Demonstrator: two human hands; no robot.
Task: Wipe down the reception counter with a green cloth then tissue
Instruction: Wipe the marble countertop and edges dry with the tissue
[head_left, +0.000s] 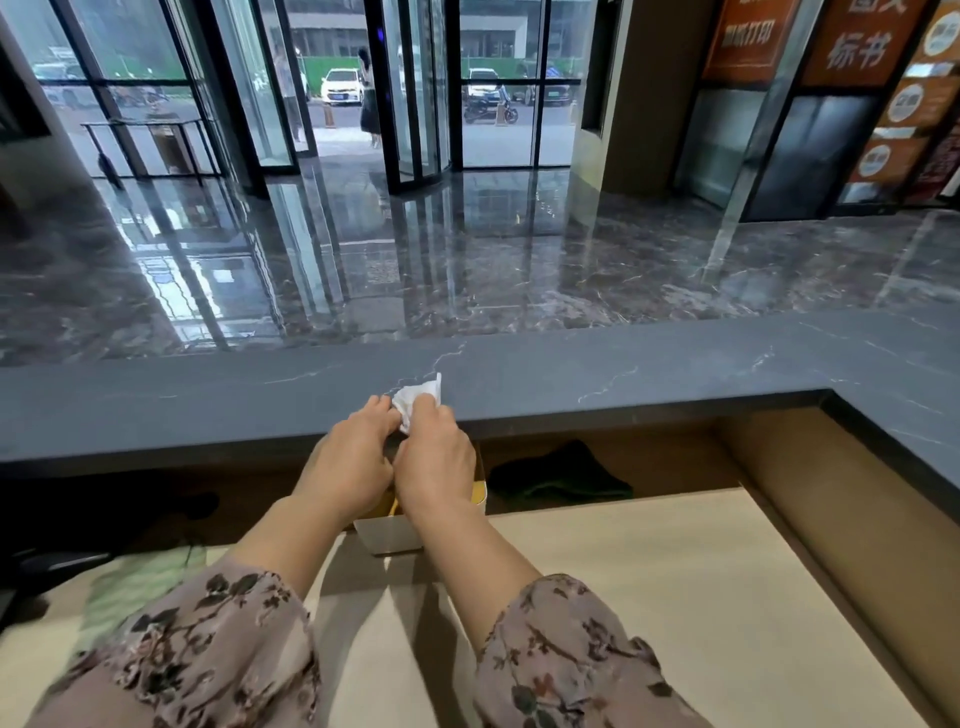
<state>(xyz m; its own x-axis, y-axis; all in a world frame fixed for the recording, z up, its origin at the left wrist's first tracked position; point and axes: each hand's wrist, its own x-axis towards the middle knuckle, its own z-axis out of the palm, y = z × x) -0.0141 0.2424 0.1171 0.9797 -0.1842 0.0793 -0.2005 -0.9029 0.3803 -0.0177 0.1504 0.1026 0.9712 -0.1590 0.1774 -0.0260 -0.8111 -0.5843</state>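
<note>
tissue stage, by my judgement. left to right: pale green cloth (140, 587) lies set down on the lower desk (675, 597), so cloth pass likely done. left hand (349, 462) and right hand (435, 462) both pinch a white tissue (415, 397) at the near edge of the grey counter (649, 374), above an open box (389, 535). tissue wipe not yet done. far right, orange sign (857, 41) reads "标书".

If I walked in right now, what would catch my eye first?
Two bare hands, the left hand and the right hand, pinch a crumpled white tissue together at the near edge of the dark marble counter. A dark green cloth lies on the shelf under it, to the right.
</note>
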